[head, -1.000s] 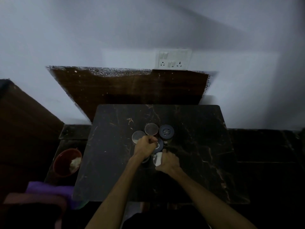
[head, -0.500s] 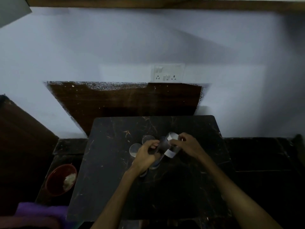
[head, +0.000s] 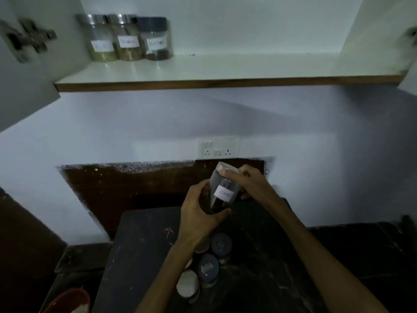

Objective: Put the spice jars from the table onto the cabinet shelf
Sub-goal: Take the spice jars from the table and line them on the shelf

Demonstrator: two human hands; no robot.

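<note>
Both hands hold one clear spice jar (head: 222, 190) with a white handwritten label and a silver lid, tilted, above the dark marble table (head: 140, 256). My left hand (head: 198, 215) grips its lower body; my right hand (head: 250, 184) grips near the lid. Several jars stay on the table under my left forearm, among them a blue-lidded jar (head: 221, 245), a second blue-lidded jar (head: 207, 269) and a white-lidded jar (head: 187, 283). Three labelled jars (head: 128, 38) stand in a row at the back left of the white cabinet shelf (head: 225, 67).
An open cabinet door (head: 27, 64) with a metal hinge hangs at the upper left. A wall socket plate (head: 217, 146) sits above a dark wooden panel. A red bowl (head: 67, 301) lies low at the left of the table. The shelf's right part is bare.
The jar has been lifted off the table and raised between both hands. The view has tilted up, bringing the cabinet shelf and its three jars into sight.
</note>
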